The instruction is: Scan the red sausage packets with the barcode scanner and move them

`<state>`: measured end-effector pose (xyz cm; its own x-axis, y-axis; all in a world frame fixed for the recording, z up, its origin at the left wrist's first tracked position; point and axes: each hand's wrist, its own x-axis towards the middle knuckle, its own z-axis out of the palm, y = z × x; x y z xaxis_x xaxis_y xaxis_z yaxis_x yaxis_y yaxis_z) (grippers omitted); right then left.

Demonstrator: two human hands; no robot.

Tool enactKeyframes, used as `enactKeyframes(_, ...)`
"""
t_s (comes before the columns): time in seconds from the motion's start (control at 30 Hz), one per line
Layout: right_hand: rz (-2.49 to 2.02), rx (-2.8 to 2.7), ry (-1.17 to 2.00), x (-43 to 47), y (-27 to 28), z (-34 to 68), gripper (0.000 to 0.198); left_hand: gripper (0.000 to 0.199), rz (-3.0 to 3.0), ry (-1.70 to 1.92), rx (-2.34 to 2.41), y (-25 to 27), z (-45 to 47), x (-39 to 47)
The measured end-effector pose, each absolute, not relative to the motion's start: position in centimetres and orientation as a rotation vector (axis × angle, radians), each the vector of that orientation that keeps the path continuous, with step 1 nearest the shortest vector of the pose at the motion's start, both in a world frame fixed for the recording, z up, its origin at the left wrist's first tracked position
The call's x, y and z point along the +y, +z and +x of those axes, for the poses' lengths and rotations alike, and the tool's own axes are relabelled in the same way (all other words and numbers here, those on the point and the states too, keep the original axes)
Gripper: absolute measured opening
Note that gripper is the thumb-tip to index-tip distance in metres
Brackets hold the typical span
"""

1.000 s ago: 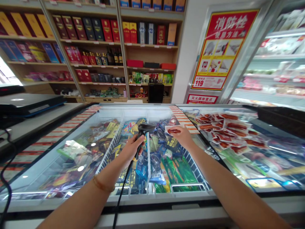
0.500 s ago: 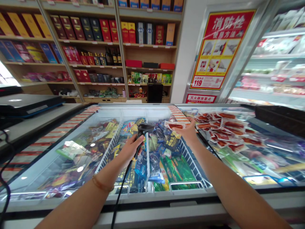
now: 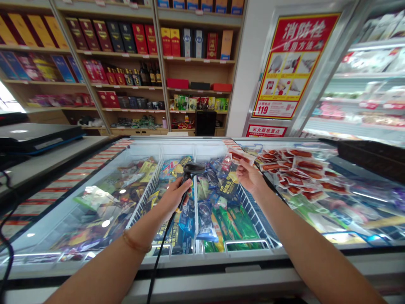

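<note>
My left hand [image 3: 176,195] is wrapped round the handle of a black corded barcode scanner [image 3: 194,169], held above the glass-topped freezer. The scanner's head points away from me and to the right. Between the thumb and fingers of my right hand [image 3: 252,177] is a sausage pack [image 3: 238,156], reddish-brown in clear and white plastic, tilted above the freezer's middle. Right of that hand, a pile of similar sausage packs [image 3: 299,168] rests on the freezer top. Below both hands, colourful ice cream packets [image 3: 228,188] lie in white wire baskets [image 3: 195,228].
The scanner's black cord [image 3: 160,249] runs down over the freezer's front edge [image 3: 221,264]. A black, flat-topped device [image 3: 38,134] stands on the left counter. Shelves of boxes and bottles [image 3: 152,76] rise behind, with a red poster [image 3: 294,67] to their right. A dark object [image 3: 370,156] lies at right.
My right hand has turned and tilted the sausage pack, its fingers now curled below it. My left hand and the scanner have hardly moved.
</note>
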<state>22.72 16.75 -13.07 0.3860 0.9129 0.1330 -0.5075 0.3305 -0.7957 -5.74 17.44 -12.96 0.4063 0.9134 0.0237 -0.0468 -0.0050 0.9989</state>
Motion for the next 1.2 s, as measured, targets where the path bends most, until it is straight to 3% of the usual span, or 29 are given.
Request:
enactKeyframes(0.13, -0.648, -0.571, 1.206, 16.1, -12.4, 22.9, 0.015, 0.048, 1.350, 0.917, 0.858, -12.6, -5.7, 17.1)
enactKeyframes(0.4, -0.586, -0.544, 1.129, 16.4, -12.4, 21.2, 0.009, 0.045, 1.400, 0.986, 0.806, -12.0, -5.7, 16.6)
enactKeyframes(0.57, -0.639, -0.500, 1.089, 16.9, -13.4, 20.2, 0.021, 0.044, 1.467, 1.066, 0.805, -11.7, -6.0, 16.7)
enactKeyframes(0.8, -0.654, -0.471, 1.097, 18.8, -14.6, 19.9, 0.022, 0.040, 1.464, 1.250, 0.843, -9.9, -6.8, 16.5)
enactKeyframes(1.0, -0.648, -0.461, 1.085, 20.4, -14.4, 19.9, 0.030, 0.038, 1.502, 1.158, 0.813, -10.9, -6.5, 16.3)
enactKeyframes(1.2, -0.750, -0.426, 1.108, 21.1, -14.0, 19.4, 0.025, 0.042, 1.499, 1.084, 0.786, -11.6, -6.0, 16.0)
